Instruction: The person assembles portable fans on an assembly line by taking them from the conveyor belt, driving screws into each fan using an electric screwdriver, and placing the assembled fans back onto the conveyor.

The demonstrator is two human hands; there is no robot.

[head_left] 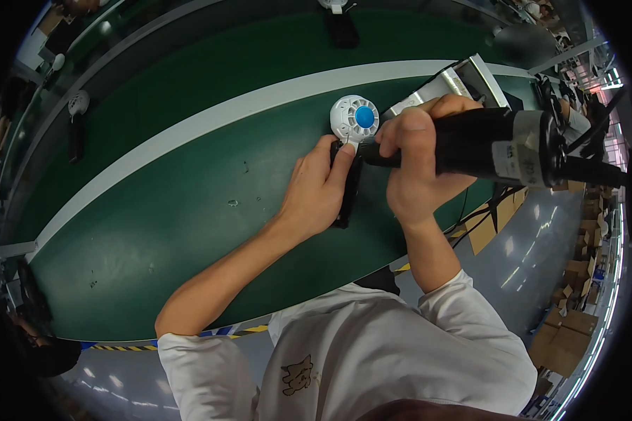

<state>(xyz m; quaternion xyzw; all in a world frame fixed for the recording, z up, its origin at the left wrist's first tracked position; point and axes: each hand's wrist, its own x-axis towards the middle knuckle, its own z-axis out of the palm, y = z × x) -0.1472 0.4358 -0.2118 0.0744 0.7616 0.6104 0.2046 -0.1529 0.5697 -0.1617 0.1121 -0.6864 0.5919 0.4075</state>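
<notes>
A small device with a round white vented head (346, 112), a blue round centre and a black handle (347, 200) lies on the green work surface (189, 210). My left hand (314, 184) is closed around the upper part of the handle, thumb near the white neck. Wrapped in the fingers of my right hand (418, 151) is a thick black power screwdriver (474, 144), held roughly level, its narrow front end beside the neck of the device. The exact tip of the tool is too small to make out.
Behind my right hand stands a metal box-like holder (446, 85). Beyond a white rail (260, 96), similar devices lie on a green belt, one far left (76, 130), one at the top (342, 28). Cables hang at the right table edge; cardboard boxes (565, 340) stand on the floor.
</notes>
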